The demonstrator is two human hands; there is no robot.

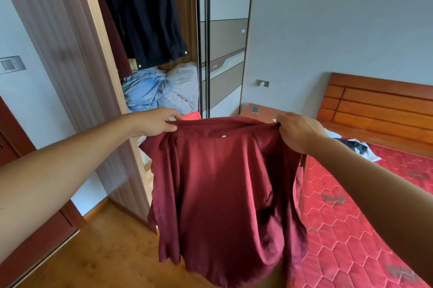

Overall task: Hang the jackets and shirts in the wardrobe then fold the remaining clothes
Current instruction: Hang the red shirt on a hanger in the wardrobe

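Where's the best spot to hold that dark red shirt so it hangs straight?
Grip the maroon shirt at its two shoulder ends beside the collar, one hand from each side. It hangs flat and spread from that top edge, as the left hand and right hand pinch it, so it should stay straight.

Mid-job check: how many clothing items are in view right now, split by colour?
Maroon: 2, the maroon shirt held up and a maroon hanging garment
Navy: 1, hanging jacket
Light blue: 1, blue bundle
Grey: 1, grey bundle
Bright red: 1, red piece
Black and white: 1, patterned garment on the bed
Total: 7
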